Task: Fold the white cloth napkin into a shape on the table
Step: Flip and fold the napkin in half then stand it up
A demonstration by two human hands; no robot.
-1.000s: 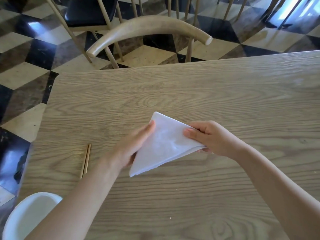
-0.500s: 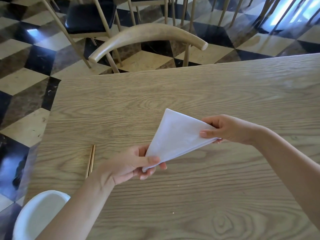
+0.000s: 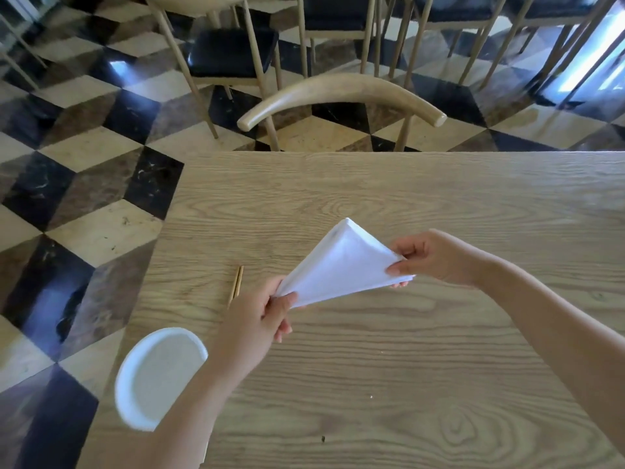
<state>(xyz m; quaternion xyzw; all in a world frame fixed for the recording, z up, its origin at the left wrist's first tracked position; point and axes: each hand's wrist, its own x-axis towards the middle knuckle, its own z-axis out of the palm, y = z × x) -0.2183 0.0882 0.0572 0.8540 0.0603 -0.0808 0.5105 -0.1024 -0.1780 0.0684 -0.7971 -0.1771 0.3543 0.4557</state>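
Observation:
The white cloth napkin (image 3: 341, 265) is folded into a triangle and held a little above the wooden table (image 3: 422, 350). My left hand (image 3: 260, 319) pinches its near-left corner between thumb and fingers. My right hand (image 3: 429, 258) pinches the right corner, thumb on top. The third corner points away from me toward the far side of the table. The cloth is stretched between both hands.
A pair of wooden chopsticks (image 3: 236, 286) lies left of the napkin. A white plate (image 3: 152, 377) overhangs the table's left edge near me, partly behind my left forearm. A wooden chair's curved back (image 3: 338, 93) stands beyond the far edge.
My left hand moved from the napkin's left side to pinch its near corner. Both hands now hold the triangle stretched and slightly lifted. The view has tilted upward.

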